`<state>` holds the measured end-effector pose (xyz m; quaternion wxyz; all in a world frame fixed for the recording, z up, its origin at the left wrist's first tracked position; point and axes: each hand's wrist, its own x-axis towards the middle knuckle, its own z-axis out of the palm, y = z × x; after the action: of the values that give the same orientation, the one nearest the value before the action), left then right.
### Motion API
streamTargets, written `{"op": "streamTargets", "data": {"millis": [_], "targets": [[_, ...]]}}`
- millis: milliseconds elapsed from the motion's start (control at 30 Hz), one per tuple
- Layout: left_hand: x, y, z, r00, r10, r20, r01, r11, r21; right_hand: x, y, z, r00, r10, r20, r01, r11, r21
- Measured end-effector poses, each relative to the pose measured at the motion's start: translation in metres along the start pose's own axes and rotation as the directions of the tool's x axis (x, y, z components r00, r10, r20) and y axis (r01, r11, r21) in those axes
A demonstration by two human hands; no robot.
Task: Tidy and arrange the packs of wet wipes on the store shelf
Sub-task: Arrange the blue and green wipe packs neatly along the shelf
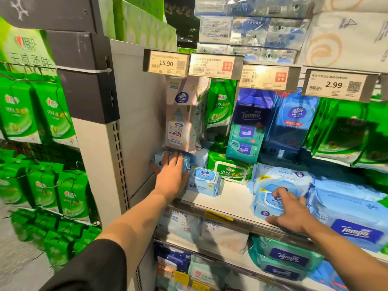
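My left hand (172,175) lies flat on a light blue pack of wet wipes (186,162) at the far left of the white shelf (231,200), pressing it against the side panel. Another light blue pack (204,181) stands just right of it. My right hand (289,211) rests on a light blue pack (262,208) at the shelf's front edge, fingers curled over its lid. A stack of similar blue packs (281,177) sits behind it. A green pack (230,170) lies at the back.
Hanging packs fill the row above: a pink Vinda pack (180,114), green packs (220,103), Tempo packs (249,122), blue Vinda packs (294,120). Price tags (333,85) line the rail. Large Tempo packs (354,229) lie right. Green packs (37,114) hang on a left rack.
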<state>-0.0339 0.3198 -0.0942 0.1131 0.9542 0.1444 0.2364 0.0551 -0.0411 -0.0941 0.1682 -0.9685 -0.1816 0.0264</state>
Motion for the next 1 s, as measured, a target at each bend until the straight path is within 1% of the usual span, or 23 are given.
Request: {"op": "streamTargets", "data": {"millis": [100, 200, 367, 567, 833, 933, 1000], "targets": [[0.003, -0.008, 0.001, 1.0, 0.014, -0.015, -0.014, 1.0, -0.018, -0.001, 0.0, 0.0, 1.0, -0.011, -0.007, 0.011, 1.0, 0.001], [0.002, -0.007, 0.001, 0.999, -0.017, -0.037, 0.016, 0.999, -0.041, -0.002, 0.0, -0.001, 1.0, -0.012, -0.006, 0.013, 1.0, 0.007], [0.0, -0.001, -0.006, 0.996, -0.031, -0.087, 0.017, 0.988, -0.154, -0.005, 0.0, 0.0, 1.0, -0.019, -0.006, 0.019, 1.0, 0.022], [0.001, -0.006, -0.008, 0.989, 0.033, -0.142, -0.054, 0.987, -0.149, -0.006, 0.0, 0.0, 1.0, -0.018, -0.004, 0.018, 0.999, 0.039], [0.006, -0.004, -0.017, 0.957, 0.096, -0.273, -0.15, 0.971, -0.185, -0.005, 0.001, 0.001, 1.0, -0.013, -0.014, 0.013, 0.999, 0.036], [0.007, -0.008, -0.01, 0.967, 0.095, -0.236, -0.143, 0.97, -0.196, -0.006, 0.001, 0.001, 1.0, -0.008, -0.01, 0.009, 1.0, 0.028], [0.006, -0.012, 0.0, 0.975, 0.059, -0.214, -0.105, 0.972, -0.209, -0.006, 0.001, 0.002, 1.0, -0.017, -0.017, 0.017, 1.0, 0.026]]}}
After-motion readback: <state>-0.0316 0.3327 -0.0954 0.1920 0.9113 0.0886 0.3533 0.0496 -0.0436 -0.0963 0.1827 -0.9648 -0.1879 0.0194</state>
